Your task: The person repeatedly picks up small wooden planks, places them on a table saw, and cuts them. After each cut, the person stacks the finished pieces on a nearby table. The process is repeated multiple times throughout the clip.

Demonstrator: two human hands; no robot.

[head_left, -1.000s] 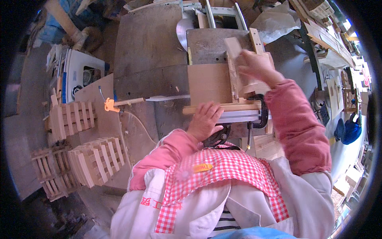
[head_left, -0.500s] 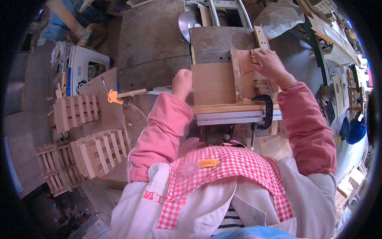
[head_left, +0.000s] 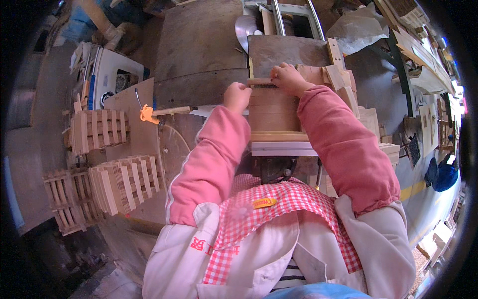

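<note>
My right hand (head_left: 289, 79) pinches a short wooden strip (head_left: 261, 81) lying crosswise over the flat wooden board (head_left: 273, 109) in front of me. The curled fingers of my left hand (head_left: 237, 97) meet at the strip's left end; exactly how they grip it is too small to see. Beyond the strip lies a grey metal plate (head_left: 284, 52). To the right of my right hand, several loose wood pieces (head_left: 341, 82) sit piled, partly behind my sleeve. A light wooden rail (head_left: 279, 136) runs along the board's near edge.
A round saw blade (head_left: 245, 29) stands past the plate, beside metal rails (head_left: 277, 17). At left are stacks of slatted wood pieces (head_left: 124, 184) and an orange-handled tool (head_left: 147, 113). A plastic bag (head_left: 356, 30) lies at the far right.
My right hand has moved left from the wood pile, with the strip now in its fingers. My left hand has shifted slightly in the picture, to the strip's end. My right sleeve now covers the black clamp.
</note>
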